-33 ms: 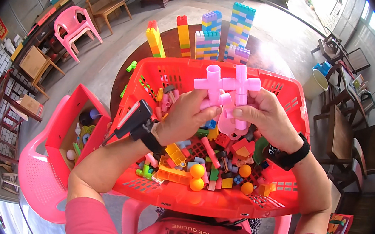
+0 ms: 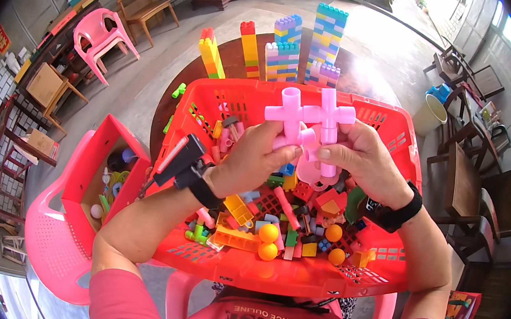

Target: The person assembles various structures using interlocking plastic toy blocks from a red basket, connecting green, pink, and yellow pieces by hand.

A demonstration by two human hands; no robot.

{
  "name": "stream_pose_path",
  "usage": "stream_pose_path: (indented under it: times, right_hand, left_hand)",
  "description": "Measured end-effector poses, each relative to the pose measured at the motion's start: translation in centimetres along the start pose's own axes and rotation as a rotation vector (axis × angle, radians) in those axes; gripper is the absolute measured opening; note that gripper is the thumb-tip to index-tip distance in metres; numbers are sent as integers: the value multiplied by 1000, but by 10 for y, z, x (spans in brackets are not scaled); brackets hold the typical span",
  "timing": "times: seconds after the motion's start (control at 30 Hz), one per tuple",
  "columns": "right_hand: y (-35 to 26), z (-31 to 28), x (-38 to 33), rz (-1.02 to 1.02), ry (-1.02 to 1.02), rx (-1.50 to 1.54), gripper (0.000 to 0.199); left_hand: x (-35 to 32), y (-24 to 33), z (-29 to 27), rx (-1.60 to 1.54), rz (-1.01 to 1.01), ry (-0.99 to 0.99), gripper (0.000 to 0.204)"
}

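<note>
While both my hands are raised over the red basket, my left hand clamps its fingers around one pink cross-shaped connector, and my right hand pinches the second pink cross just beside it, the two pieces touching so their tubes line up. Below my fingers lie loose coloured pieces and orange balls; beyond my fingertips stand block towers.

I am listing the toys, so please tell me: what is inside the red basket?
The red basket holds mixed plastic pieces: orange balls, a yellow block, red and green bits. Both hands cover the middle pieces.
</note>
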State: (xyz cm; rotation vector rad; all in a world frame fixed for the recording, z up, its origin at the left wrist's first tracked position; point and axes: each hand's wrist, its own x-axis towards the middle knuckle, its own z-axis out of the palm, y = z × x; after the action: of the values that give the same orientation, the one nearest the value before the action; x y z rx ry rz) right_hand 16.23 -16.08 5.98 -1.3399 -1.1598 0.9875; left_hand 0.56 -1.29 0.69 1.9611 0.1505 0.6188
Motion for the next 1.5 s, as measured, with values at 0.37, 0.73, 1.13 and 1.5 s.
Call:
stream_pose_path:
  times: [0.37, 0.73, 1.13, 1.5]
  right_hand:
    - [-1, -9, -1, -1, -161, -42, 21]
    - [-12, -13, -3, -172, -252, -336, 29]
    - [-5, -20, -3, -230, -275, -454, 33]
    - [10, -21, 7, -22, -222, -65, 23]
  left_hand:
    - [3, 25, -17, -508, -342, -333, 22]
    - [-1, 27, -13, -355, -313, -314, 23]
    - [-1, 27, -7, -385, -281, -283, 25]
    - [-7, 8, 13, -554, -439, -169, 31]
